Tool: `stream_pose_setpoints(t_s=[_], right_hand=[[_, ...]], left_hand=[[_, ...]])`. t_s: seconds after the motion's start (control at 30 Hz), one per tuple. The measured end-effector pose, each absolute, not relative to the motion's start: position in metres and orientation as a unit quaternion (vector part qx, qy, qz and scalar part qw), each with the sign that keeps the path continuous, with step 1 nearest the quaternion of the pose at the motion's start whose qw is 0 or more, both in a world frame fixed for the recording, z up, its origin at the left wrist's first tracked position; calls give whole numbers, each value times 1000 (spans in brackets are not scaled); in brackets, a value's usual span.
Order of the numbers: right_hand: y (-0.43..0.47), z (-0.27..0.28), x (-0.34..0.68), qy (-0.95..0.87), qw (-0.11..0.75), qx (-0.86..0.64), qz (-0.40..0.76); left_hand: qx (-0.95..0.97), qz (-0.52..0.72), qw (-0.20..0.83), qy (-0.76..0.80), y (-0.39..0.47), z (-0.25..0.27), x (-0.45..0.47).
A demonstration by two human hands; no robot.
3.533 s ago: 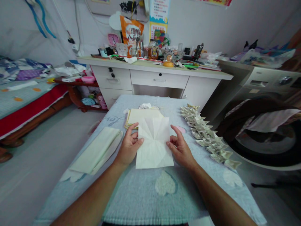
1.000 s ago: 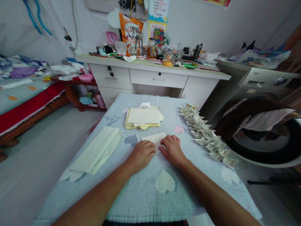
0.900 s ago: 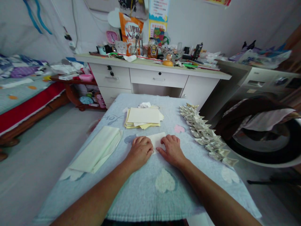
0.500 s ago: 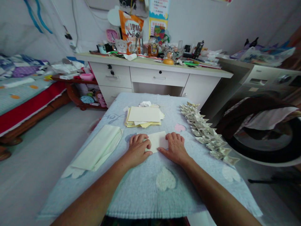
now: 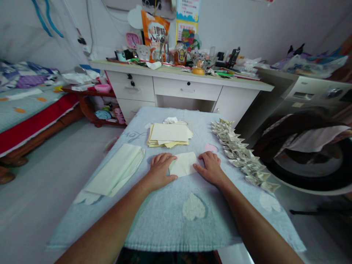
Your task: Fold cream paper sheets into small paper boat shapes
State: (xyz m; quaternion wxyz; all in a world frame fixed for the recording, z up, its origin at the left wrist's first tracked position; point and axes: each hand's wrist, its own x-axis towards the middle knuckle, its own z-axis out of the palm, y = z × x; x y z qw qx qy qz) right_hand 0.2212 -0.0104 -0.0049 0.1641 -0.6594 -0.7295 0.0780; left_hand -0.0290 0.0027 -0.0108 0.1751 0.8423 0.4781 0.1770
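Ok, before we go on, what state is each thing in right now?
Left hand: open, touching the paper's left end.
Right hand: open, thumb at the paper's right end.
White paper: folded, lying on the cloth.
Paper stack: flat, edges uneven.
Larger paper bundle: folded over, lying flat.
Pointed paper pieces: folded, lined up.
Middle drawer: shut.
Orange bag: upright.

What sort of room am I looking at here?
Probably a lived-in room in someone's home, perhaps a bedroom: there is a bed on the left, a washing machine on the right, and a cluttered white desk between them.
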Motion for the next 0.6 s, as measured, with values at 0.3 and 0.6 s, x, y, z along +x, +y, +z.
stream_pose_setpoints(t_s=[0.3,0.6], right_hand=[[-8,-3,207,-702,278,-629,186],[-10,-2,204,-598,439,-577,342]], left_hand=[[839,225,223,442,3,-2,-26],[829,262,250,425,2,-4,-25]])
